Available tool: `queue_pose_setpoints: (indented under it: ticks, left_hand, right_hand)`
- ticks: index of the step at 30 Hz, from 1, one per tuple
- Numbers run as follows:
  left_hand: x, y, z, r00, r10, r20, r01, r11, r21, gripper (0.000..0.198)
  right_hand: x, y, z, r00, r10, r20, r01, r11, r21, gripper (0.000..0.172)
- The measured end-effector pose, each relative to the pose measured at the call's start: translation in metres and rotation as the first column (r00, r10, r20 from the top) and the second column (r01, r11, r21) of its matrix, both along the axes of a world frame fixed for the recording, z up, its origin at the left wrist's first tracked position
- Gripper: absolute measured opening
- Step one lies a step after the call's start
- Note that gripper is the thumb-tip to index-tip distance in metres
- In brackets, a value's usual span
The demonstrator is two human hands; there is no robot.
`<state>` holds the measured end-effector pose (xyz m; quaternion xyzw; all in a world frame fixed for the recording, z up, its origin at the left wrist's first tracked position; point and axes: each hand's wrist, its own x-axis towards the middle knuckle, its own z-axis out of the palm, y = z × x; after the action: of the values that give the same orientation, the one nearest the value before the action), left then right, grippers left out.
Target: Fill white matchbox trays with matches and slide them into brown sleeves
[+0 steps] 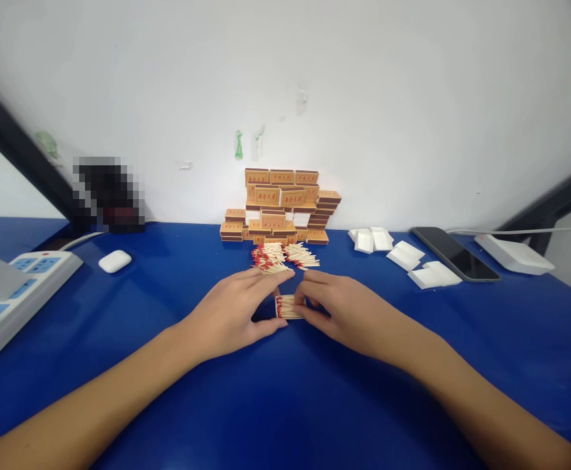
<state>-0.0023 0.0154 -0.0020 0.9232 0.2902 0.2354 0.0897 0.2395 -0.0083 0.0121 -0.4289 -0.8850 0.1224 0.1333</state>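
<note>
A small white matchbox tray (276, 309) filled with red-headed matches (288, 307) lies on the blue table between my hands. My left hand (231, 307) grips its left end, thumb at the near side and fingers at the far side. Curled over the right end, my right hand (344, 307) has its thumb and fingertips closed on the matches; the tips partly hide that end. Just beyond my fingers lie two loose heaps of matches, the left heap (268, 256) larger than the right heap (302, 255).
Stacked orange matchboxes (280, 196) stand against the wall. Several white paper pieces (405, 255), a phone (454, 253) and a white box (514, 254) are at the right. On the left are a white earbud case (115, 261) and a power strip (45, 274).
</note>
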Motion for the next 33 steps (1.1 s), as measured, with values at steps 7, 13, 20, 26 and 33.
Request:
queue_pose_setpoints:
  ticks: [7, 13, 20, 26, 33]
  left_hand:
    - [0.0001, -0.0002, 0.0003, 1.0, -0.009, -0.006, 0.009, 1.0, 0.012, 0.065]
    - [-0.0003, 0.0003, 0.0009, 1.0, -0.001, -0.022, 0.001, 1.0, 0.0, 0.068]
    - [-0.0006, 0.0008, 0.0002, 0.999, 0.005, -0.032, -0.006, 1.0, -0.011, 0.067]
    - [-0.0015, 0.0002, 0.0007, 0.999, 0.009, -0.034, -0.01, 1.0, -0.02, 0.066]
    - [-0.0016, -0.0006, 0.0013, 0.999, 0.001, -0.033, -0.001, 1.0, -0.019, 0.065]
  right_hand:
    - [-0.0023, -0.0005, 0.0, 1.0, -0.004, -0.031, 0.004, 1.0, 0.006, 0.007]
    - [-0.0035, 0.0003, 0.0021, 1.0, 0.027, -0.003, -0.027, 0.999, 0.021, 0.019]
    - [-0.001, 0.002, 0.0014, 0.999, 0.043, -0.022, -0.043, 0.999, 0.007, 0.018]
    - [0.001, 0.0019, 0.0025, 0.999, 0.029, -0.026, -0.029, 1.0, -0.008, 0.016]
    - [0.0004, 0.0019, 0.0025, 0.997, 0.037, -0.067, -0.039, 0.999, -0.021, 0.016]
